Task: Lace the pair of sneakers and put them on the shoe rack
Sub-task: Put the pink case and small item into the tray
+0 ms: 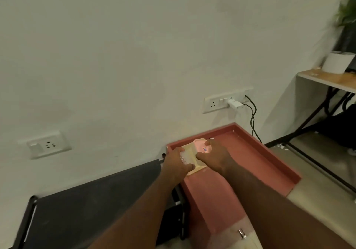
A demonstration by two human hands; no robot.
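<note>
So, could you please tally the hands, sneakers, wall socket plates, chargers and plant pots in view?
Hands: 2, left hand and right hand
Sneakers: 2, pale sneaker and pink sneaker
Socket plates: 2
Charger: 1
Pot: 1
Total: 8

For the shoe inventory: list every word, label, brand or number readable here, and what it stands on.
No text here can be read.
Red-and-blue tag on the pink sneaker, gripped by the right hand: too blurred to read.
Pale sneaker, gripped by the left hand: no lettering can be made out.
</note>
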